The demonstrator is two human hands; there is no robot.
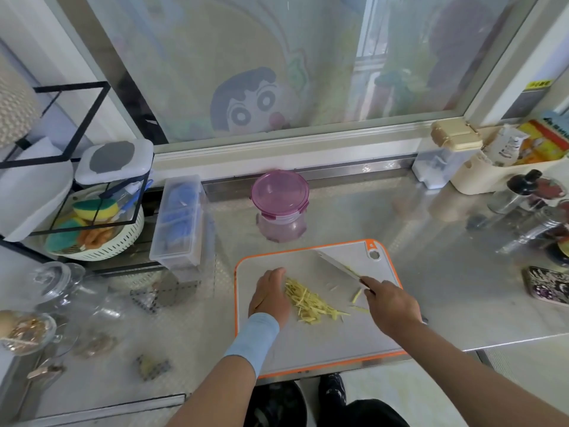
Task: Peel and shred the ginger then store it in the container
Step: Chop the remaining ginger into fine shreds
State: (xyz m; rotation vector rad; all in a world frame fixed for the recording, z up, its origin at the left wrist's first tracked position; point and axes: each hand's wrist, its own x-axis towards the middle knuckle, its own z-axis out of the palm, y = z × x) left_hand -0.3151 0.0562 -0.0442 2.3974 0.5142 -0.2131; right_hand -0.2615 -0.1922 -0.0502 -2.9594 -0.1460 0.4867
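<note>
A pile of yellow shredded ginger (308, 302) lies in the middle of a grey cutting board with an orange rim (237, 288). My left hand (269, 295) rests on the board at the pile's left edge, fingers straight and together. My right hand (389, 305) grips the handle of a knife (337, 264), whose blade points away to the upper left, above the board. A few loose ginger strips (357, 295) lie near the right hand. A purple lidded container (280, 206) stands behind the board, lid on.
A clear plastic box (178, 223) sits left of the container, beside a wire rack with sponges (92, 211). Glass jars (58, 278) stand at the left, bottles and jars (529, 192) at the right. A patterned phone (549, 285) lies right of the board.
</note>
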